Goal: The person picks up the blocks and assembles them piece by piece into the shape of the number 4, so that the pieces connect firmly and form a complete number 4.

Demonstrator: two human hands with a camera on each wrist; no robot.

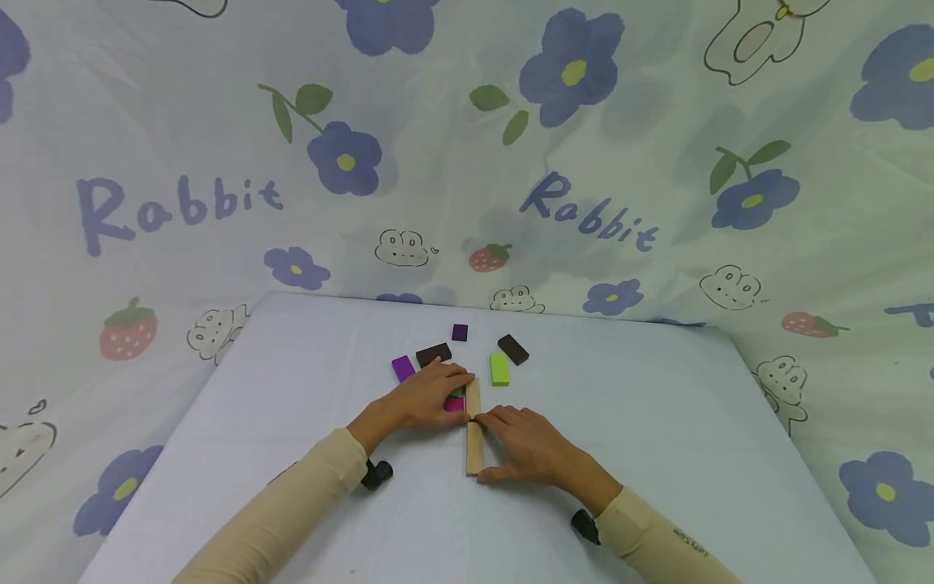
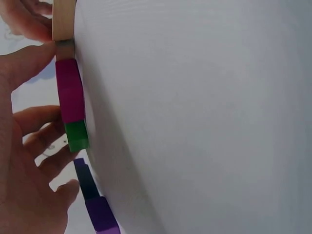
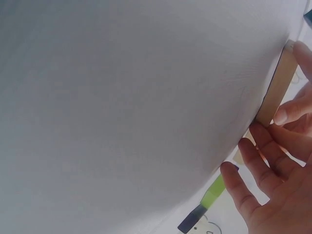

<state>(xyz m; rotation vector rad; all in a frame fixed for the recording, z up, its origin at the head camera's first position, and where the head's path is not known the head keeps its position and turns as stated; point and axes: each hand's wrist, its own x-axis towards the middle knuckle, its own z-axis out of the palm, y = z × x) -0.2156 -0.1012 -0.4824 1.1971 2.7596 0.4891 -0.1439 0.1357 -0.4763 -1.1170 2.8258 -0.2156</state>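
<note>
Two plain wooden blocks lie end to end in a line on the white table, the far block (image 1: 473,396) and the near block (image 1: 475,451). My left hand (image 1: 426,395) grips the far one by its ends, forefinger at the far end and thumb near the joint. At the near one, my right hand (image 1: 536,446) sets its thumb by the near end and its forefinger at the joint. A magenta block (image 2: 70,92) and a green block (image 2: 76,136) sit beside the far wooden block, partly hidden under my left hand in the head view.
Beyond my hands lie a purple block (image 1: 403,369), a dark brown block (image 1: 434,354), a small dark purple block (image 1: 460,332), a lime block (image 1: 499,369) and another dark block (image 1: 514,349). A patterned cloth (image 1: 452,178) hangs behind the white table (image 1: 255,389).
</note>
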